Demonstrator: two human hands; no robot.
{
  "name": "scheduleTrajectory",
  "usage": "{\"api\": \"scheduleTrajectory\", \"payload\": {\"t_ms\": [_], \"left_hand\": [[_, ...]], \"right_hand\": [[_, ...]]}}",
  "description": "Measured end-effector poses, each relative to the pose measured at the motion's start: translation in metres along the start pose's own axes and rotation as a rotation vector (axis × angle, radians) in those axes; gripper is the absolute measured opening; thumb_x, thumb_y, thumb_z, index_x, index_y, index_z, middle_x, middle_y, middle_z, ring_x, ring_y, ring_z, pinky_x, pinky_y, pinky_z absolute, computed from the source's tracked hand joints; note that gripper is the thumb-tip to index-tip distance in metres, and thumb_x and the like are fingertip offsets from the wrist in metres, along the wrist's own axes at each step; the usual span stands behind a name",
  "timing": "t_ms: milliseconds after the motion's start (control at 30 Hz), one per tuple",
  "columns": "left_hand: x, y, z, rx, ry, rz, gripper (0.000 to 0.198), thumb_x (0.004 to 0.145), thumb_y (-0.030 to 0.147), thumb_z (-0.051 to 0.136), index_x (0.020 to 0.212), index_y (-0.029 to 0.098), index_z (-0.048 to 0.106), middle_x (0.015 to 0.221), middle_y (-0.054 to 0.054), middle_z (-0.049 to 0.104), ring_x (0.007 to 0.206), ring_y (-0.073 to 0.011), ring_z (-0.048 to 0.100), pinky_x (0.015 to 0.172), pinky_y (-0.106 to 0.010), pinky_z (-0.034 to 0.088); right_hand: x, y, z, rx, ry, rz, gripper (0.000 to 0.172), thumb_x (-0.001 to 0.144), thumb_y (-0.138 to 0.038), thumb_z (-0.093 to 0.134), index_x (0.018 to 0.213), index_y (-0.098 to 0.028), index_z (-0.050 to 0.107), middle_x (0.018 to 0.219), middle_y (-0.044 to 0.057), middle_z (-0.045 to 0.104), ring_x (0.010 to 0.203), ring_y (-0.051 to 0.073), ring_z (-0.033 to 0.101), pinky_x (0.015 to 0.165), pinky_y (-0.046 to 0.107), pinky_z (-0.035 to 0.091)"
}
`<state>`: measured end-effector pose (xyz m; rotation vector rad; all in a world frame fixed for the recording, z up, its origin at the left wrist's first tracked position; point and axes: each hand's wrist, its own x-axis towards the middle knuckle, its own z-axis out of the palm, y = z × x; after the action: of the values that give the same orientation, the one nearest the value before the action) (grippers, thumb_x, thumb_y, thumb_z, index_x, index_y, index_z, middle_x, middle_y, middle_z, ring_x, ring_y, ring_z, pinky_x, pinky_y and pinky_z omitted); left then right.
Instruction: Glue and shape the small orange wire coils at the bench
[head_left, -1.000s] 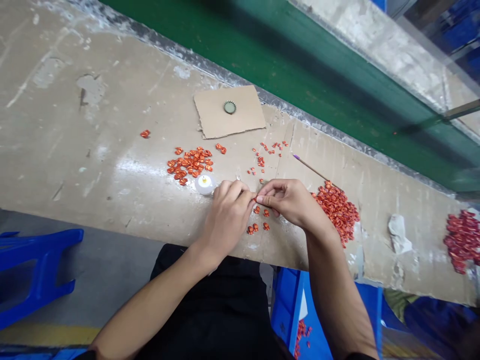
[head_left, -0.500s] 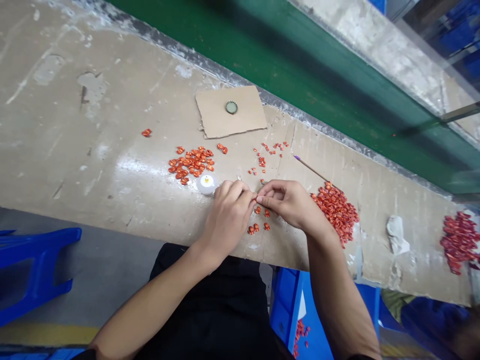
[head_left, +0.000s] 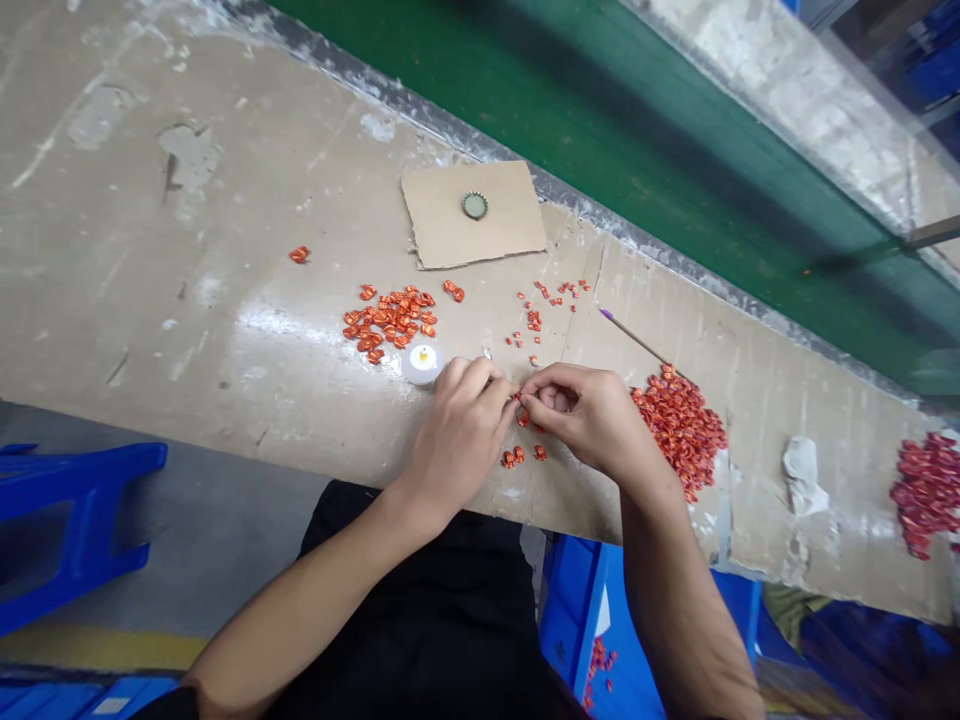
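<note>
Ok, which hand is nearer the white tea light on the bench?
Left. The left hand sits just to the right of the white tea light, close beside it. The right hand lies farther right, beyond the left hand.

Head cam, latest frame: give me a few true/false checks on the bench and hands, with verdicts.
1. The left hand and right hand meet at a small orange piece. True.
2. The bottle cap lies directly on the bench. False: it lies on a cardboard sheet.
3. A purple-tipped stick lies right of the hands. True.
4. The round white object sits right of the right hand. False: it sits near the left hand, beside a cluster of orange pieces.
5. The blue bin below the bench holds orange pieces. True.
</note>
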<state>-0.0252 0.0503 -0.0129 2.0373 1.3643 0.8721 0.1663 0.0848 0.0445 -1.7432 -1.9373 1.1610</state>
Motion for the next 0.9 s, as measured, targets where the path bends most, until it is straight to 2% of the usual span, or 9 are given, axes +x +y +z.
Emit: {"api": "scheduleTrajectory", "payload": {"t_ms": [133,267,567,700,767,833,900], "left_hand": [[0.0,0.002,-0.003,0.006,-0.014,-0.003,0.015,0.116,0.02,0.057,0.109,0.024,0.069,0.118,-0.007,0.072,0.114,-0.0272,0.061,0.102,-0.044,0.058],[0.001,0.0,-0.001,0.0,0.0,0.004,0.011,0.115,0.022,0.06,0.11,0.025,0.07,0.117,-0.006,0.072,0.113,-0.0272,0.062,0.1,-0.044,0.058],[0.001,-0.001,0.001,-0.001,0.017,0.024,0.012,0.115,0.021,0.06,0.112,0.021,0.072,0.115,-0.007,0.073,0.11,-0.0257,0.06,0.1,-0.044,0.058],[0.001,-0.001,0.001,0.008,0.007,0.017,0.012,0.115,0.021,0.061,0.111,0.023,0.072,0.113,-0.007,0.072,0.109,-0.0259,0.06,0.1,-0.044,0.058],[0.001,-0.002,0.002,0.01,0.016,0.022,0.013,0.114,0.02,0.061,0.109,0.024,0.072,0.112,-0.006,0.072,0.109,-0.0258,0.061,0.101,-0.044,0.058],[0.001,-0.002,0.002,0.006,0.022,0.03,0.014,0.115,0.02,0.061,0.108,0.024,0.073,0.111,-0.006,0.071,0.107,-0.0259,0.061,0.1,-0.045,0.058],[0.001,-0.002,0.002,0.004,0.027,0.035,0.015,0.115,0.021,0.06,0.109,0.023,0.073,0.109,-0.007,0.071,0.106,-0.0265,0.061,0.098,-0.046,0.058]], "right_hand": [[0.007,0.003,-0.007,0.106,-0.111,0.097,0.016,0.09,-0.032,0.076,0.088,-0.018,0.082,0.062,-0.004,0.055,0.059,0.013,0.044,0.057,0.028,0.034],[0.017,0.006,-0.014,0.161,-0.2,0.137,0.02,0.087,-0.036,0.079,0.087,-0.016,0.082,0.06,-0.004,0.054,0.058,0.012,0.041,0.055,0.027,0.032],[0.02,0.005,-0.017,0.15,-0.255,0.126,0.015,0.085,-0.031,0.081,0.088,-0.017,0.08,0.062,-0.005,0.058,0.059,0.011,0.045,0.056,0.026,0.035],[0.015,0.011,-0.021,0.312,-0.184,0.14,0.027,0.084,-0.043,0.088,0.085,-0.019,0.075,0.059,-0.007,0.05,0.052,0.009,0.038,0.051,0.027,0.028],[0.01,0.016,-0.023,0.504,-0.091,0.157,0.042,0.081,-0.058,0.089,0.08,-0.025,0.063,0.056,-0.01,0.04,0.043,0.008,0.028,0.045,0.028,0.02],[0.007,0.022,-0.024,0.677,-0.001,0.158,0.058,0.08,-0.073,0.083,0.077,-0.03,0.044,0.057,-0.014,0.027,0.039,0.007,0.015,0.041,0.029,0.013],[0.005,0.028,-0.023,0.747,0.04,0.161,0.065,0.084,-0.081,0.074,0.079,-0.032,0.031,0.06,-0.015,0.017,0.04,0.008,0.006,0.039,0.031,0.011]]}}
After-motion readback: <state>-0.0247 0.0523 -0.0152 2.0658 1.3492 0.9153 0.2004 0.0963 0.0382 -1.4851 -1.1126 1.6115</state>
